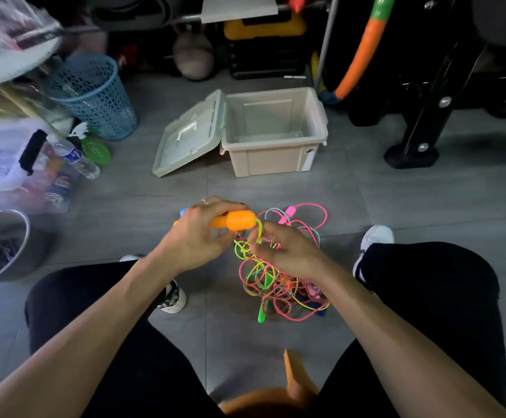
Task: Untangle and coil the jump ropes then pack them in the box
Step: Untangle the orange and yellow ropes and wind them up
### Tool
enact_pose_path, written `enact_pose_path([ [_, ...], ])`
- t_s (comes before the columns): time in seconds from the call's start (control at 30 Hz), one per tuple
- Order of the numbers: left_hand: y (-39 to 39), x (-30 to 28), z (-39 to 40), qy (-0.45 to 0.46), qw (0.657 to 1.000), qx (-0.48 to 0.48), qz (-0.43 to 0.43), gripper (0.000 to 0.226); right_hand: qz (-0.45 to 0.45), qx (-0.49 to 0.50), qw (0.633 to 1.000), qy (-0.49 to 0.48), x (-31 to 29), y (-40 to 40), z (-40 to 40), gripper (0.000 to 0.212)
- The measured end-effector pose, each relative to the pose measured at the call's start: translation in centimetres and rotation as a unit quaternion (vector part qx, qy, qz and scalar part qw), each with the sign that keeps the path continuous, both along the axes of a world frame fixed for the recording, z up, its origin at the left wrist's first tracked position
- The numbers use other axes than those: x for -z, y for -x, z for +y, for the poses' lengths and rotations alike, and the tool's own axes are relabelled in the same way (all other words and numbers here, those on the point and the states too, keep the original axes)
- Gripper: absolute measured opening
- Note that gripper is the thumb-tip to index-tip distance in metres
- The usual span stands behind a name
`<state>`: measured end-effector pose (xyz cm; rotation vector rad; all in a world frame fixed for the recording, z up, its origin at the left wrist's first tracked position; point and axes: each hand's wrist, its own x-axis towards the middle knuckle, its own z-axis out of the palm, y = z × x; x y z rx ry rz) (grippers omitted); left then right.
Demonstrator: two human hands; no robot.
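Note:
A tangled heap of jump ropes (276, 282) in pink, yellow, green and braided cord lies on the grey floor between my legs. My left hand (199, 236) grips an orange handle (239, 220) held above the heap. A yellow-green cord runs out of that handle's end, and my right hand (282, 250) pinches it just below. A pink handle (288, 214) lies at the far side of the heap, a green handle (261, 315) at the near side. The beige box (270, 162) stands open farther ahead, nothing visible inside, its lid (185, 140) hanging to the left.
A blue mesh basket (95, 95) and a clear bin with a bottle (77, 159) stand at the left. A grey bucket (1, 245) is near my left knee. Black equipment legs (411, 152) stand at the right. An orange stool (294, 384) sits under me.

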<state>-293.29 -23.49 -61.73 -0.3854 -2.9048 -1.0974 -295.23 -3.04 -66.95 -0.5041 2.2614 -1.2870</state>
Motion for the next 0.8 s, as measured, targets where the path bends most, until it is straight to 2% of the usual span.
enact_pose_path([
  [0.07, 0.3, 0.2, -0.3, -0.021, 0.996, -0.082, -0.013, 0.034, 0.009, 0.011, 1.0, 0.017, -0.2, -0.5, -0.1, 0.013],
  [0.13, 1.2, 0.9, -1.0, -0.043, 0.977, -0.202, -0.051, 0.021, 0.019, 0.027, 0.999, 0.003, -0.7, -0.7, 0.4, 0.019],
  [0.23, 2.9, 1.0, -2.4, -0.146, 0.928, -0.331, -0.089, 0.039, 0.032, 0.04, 0.996, -0.071, -1.8, -0.6, 1.8, 0.03],
  [0.3, 3.8, 0.7, -3.1, -0.205, 0.9, -0.372, -0.102, 0.022, 0.039, 0.035, 0.992, -0.116, -2.4, -0.6, 2.8, 0.028],
  [0.33, 4.0, 0.7, -3.2, -0.212, 0.896, -0.375, -0.111, 0.01, 0.053, 0.045, 0.99, -0.123, -2.8, -0.7, 3.2, 0.027],
  [0.4, 4.1, 1.1, -2.5, -0.198, 0.901, -0.356, -0.149, 0.015, 0.101, 0.077, 0.986, -0.112, -3.8, -0.6, 3.5, 0.033],
  [0.43, 4.0, 1.4, -2.0, -0.166, 0.915, -0.333, -0.159, 0.016, 0.126, 0.083, 0.983, -0.106, -4.4, -0.3, 3.4, 0.035],
  [0.5, 3.6, 1.7, -0.7, -0.074, 0.954, -0.262, -0.127, 0.018, 0.158, 0.067, 0.978, -0.117, -5.5, 0.6, 3.2, 0.031],
  [0.57, 3.1, 1.5, 0.5, -0.024, 0.981, -0.181, -0.058, 0.029, 0.17, 0.032, 0.969, -0.177, -6.4, 1.7, 3.0, 0.028],
  [0.67, 2.2, 0.9, 1.6, -0.027, 0.997, -0.066, -0.003, 0.039, 0.138, -0.027, 0.963, -0.231, -7.1, 3.1, 3.0, 0.031],
  [0.73, 1.6, 0.6, 2.2, -0.041, 0.999, -0.013, -0.009, 0.038, 0.117, -0.061, 0.962, -0.24, -7.3, 3.5, 2.8, 0.039],
  [0.8, 1.3, 0.7, 2.6, -0.047, 0.999, 0.011, -0.02, 0.03, 0.103, -0.078, 0.964, -0.232, -7.2, 3.8, 2.5, 0.033],
])
